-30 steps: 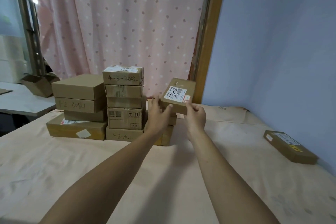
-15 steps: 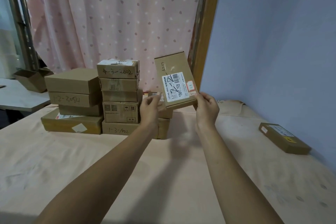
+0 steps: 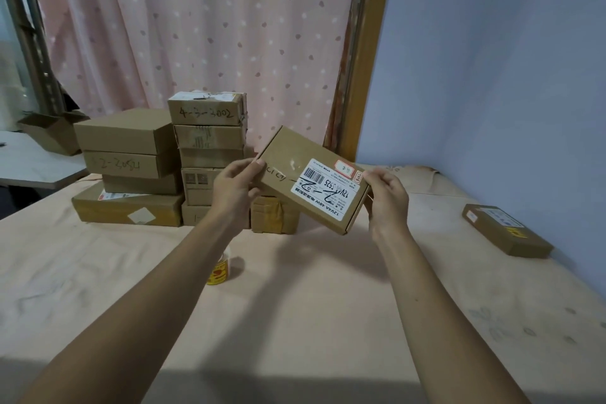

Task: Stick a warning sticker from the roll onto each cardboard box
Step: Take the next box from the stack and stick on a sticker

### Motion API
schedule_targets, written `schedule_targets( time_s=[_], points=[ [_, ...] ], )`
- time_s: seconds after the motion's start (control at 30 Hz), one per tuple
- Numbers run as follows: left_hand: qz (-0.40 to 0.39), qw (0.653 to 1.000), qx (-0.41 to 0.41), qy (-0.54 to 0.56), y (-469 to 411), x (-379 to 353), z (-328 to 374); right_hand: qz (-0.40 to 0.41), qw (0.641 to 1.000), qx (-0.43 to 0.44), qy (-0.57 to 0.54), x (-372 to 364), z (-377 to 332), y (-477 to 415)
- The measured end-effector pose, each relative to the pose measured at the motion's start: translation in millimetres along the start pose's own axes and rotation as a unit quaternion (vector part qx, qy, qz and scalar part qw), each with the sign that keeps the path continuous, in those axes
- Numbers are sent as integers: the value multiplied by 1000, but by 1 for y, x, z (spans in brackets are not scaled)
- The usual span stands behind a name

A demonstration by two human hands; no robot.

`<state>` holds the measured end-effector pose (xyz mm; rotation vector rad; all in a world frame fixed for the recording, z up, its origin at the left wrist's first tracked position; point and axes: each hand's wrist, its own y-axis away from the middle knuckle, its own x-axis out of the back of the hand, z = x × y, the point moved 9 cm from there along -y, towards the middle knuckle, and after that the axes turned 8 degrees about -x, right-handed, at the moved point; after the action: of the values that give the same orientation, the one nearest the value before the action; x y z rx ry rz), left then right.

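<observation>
I hold a flat cardboard box (image 3: 295,167) in the air above the table, tilted, its white shipping label facing me. My left hand (image 3: 234,188) grips its left end and my right hand (image 3: 387,198) grips its right end. Below my left forearm a small roll of yellow-and-red warning stickers (image 3: 219,272) stands on the table, partly hidden by the arm. Behind the held box stand stacks of several cardboard boxes (image 3: 131,154). A flat box with a yellow sticker on top (image 3: 506,229) lies at the right by the wall.
The table (image 3: 295,321) is covered with a peach cloth. A blue wall runs along the right, a wooden post and pink dotted curtain stand behind. A white side table with an open carton (image 3: 49,133) is at the far left.
The box came off the right-hand stack, rose, then turned from upright to lying sideways and came nearer to me and lower. The view tipped down and the sticker roll came into sight.
</observation>
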<state>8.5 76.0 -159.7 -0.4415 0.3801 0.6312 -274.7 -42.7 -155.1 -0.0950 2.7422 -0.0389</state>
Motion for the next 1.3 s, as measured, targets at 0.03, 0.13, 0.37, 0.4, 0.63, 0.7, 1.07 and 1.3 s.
schedule_targets(
  time_s=[0.03,0.13,0.37,0.4,0.63,0.7,1.07,1.3],
  points=[
    [-2,1000,-1,-2,3,3,0,-4,1000,-8,4,0,3,1],
    [24,1000,1,8,14,15,-9,-9,1000,-26,5,2,15,4],
    [53,999,8,-7,26,37,-25,-96,964,-69,238,9,35,24],
    [24,999,2,-29,24,32,-19,-95,954,-53,281,11,32,26],
    [-229,939,-37,-253,22,-48,9,-181,921,39,344,-33,5,43],
    [-247,920,-62,-299,22,-64,10,-205,910,28,359,-42,6,46],
    [-107,844,-144,-505,35,-16,-9,5,977,-174,122,52,85,24],
    [-132,807,-46,-573,72,28,-77,23,964,-239,115,79,135,42]
  ],
)
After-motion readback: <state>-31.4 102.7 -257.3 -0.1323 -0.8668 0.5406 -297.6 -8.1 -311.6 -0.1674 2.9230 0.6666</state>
